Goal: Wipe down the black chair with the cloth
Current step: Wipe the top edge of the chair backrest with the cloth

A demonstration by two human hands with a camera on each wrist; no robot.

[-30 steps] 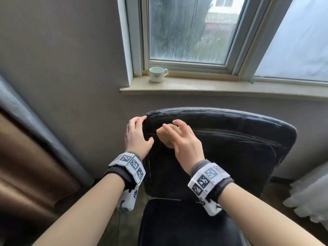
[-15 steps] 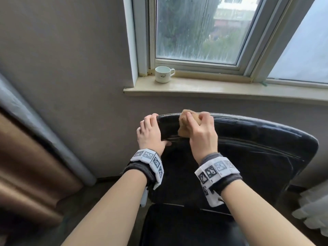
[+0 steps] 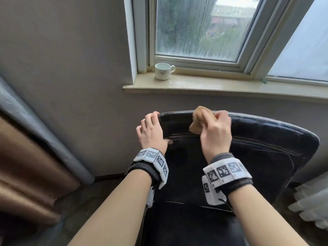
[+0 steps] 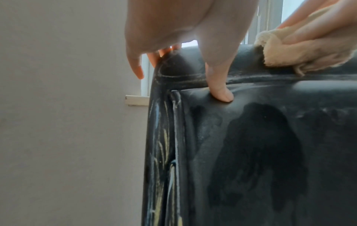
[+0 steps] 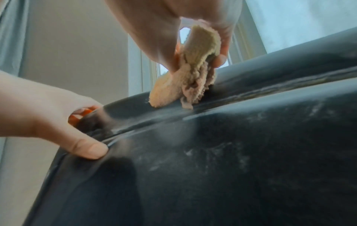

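- Gripping the tan cloth (image 3: 199, 119) bunched between curled fingers and thumb of the right hand (image 3: 215, 134), pressed onto the top edge of the black chair (image 3: 266, 148) backrest.
- Clasping the backrest's upper corner with the left hand (image 3: 150, 134): fingers hooked over the rim, thumb (image 4: 220, 90) pressed on the front face, just beside the cloth.
- Standing well beyond both hands, on the windowsill (image 3: 230, 87): a white cup (image 3: 162, 71).

Glossy black leather-look chair (image 3: 257, 144) — fluffy tan terry cloth (image 3: 199, 119)
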